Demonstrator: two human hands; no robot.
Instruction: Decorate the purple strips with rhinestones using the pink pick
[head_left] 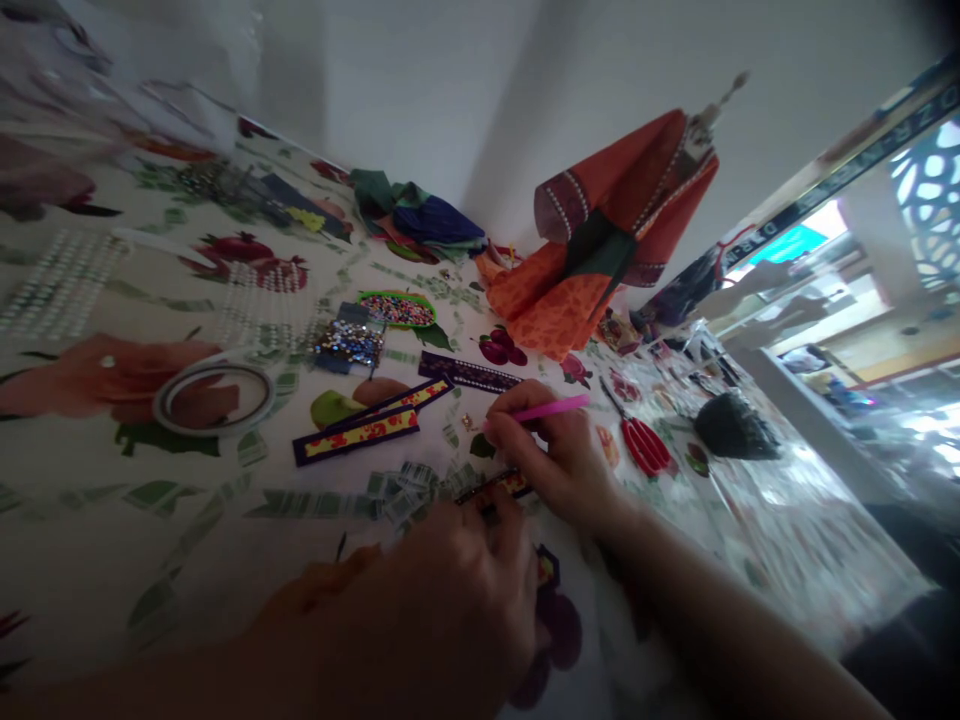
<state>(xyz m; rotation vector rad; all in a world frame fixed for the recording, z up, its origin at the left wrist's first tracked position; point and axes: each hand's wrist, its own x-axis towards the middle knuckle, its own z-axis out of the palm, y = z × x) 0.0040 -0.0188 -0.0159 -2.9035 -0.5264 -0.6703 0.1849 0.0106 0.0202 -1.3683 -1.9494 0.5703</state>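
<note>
My right hand (551, 455) is closed around a pink pen-like tool (546, 410), its tip pointing left toward small beads on the table. My left hand (442, 590) lies low in the foreground, fingers curled down on the end of a dark strip with yellow and red pattern (499, 487). Two similar decorated strips (367, 428) lie just left of the hands, and a purple beaded strip (469, 374) lies beyond them. Several small pale cut pieces (405, 490) are scattered by my left fingers.
A fruit-print cloth (112, 520) covers the table. A tape roll (215, 397), a pile of sequins (349, 343), a green tray of beads (397, 309), red scissors (643, 442), a dark bundle (731, 425), folded fabrics (420, 220) and an orange dress on a mannequin (607, 240) surround the hands.
</note>
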